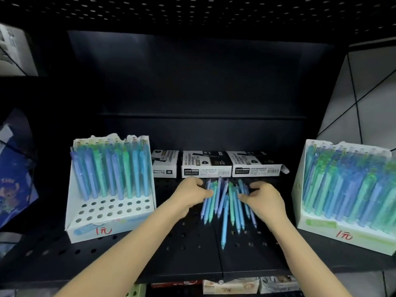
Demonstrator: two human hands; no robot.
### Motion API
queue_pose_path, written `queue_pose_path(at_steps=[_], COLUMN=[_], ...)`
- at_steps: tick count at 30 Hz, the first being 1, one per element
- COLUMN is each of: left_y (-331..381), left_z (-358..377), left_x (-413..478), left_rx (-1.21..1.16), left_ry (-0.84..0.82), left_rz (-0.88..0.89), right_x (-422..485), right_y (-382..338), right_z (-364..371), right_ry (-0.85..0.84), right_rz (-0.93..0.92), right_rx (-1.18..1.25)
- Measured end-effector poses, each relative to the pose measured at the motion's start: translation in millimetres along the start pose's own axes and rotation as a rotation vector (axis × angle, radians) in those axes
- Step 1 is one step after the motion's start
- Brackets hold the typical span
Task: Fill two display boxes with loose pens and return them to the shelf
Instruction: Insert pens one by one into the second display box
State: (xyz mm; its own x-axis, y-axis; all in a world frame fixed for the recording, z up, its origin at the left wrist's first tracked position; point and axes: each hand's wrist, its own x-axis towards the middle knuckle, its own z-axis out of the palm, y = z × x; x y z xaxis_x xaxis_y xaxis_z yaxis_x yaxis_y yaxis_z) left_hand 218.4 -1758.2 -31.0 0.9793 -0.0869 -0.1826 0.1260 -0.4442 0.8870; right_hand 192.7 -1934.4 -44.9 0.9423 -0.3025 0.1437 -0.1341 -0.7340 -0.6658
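While the left box [111, 227] has pens only in its back rows, with empty holes in front, the right box [342, 234] looks full. Between them, the loose pens [227, 200] lie in a pile on the black shelf [188, 251]. The left hand [190, 196] and right hand [264, 201] curl their fingers round the pile's sides. Three marker boxes [206, 165] sit just behind.

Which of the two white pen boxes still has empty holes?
The left display box: its front rows of holes are bare, while the right display box looks packed with pens.
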Motion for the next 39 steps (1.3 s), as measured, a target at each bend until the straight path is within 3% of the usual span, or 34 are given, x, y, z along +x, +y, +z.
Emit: queue_pose_path(at_steps=[12,18,26,31,39], left_y=[17,13,15,18,24], left_z=[19,13,13,19,20], left_x=[15,15,0,-3,-9], left_rx=[0.265,0.123,-0.311,-0.396,-0.496], left_ry=[0.034,0.037,0.075,0.026,0.047], left_rz=[-0.110,-0.087,-0.023,-0.010,0.116], right_x=[-3,-7,-1,-8,-27], right_y=[-5,-7,-2,-10,-27], right_z=[0,-6,-4,-12,-25], right_ry=[-0.087,-0.068,-0.090,-0.207,-0.397], right_rz=[0.011,0.036,0.127,0.155,0.040], right_rx=[0.035,0.178,0.497,0.775,0.839])
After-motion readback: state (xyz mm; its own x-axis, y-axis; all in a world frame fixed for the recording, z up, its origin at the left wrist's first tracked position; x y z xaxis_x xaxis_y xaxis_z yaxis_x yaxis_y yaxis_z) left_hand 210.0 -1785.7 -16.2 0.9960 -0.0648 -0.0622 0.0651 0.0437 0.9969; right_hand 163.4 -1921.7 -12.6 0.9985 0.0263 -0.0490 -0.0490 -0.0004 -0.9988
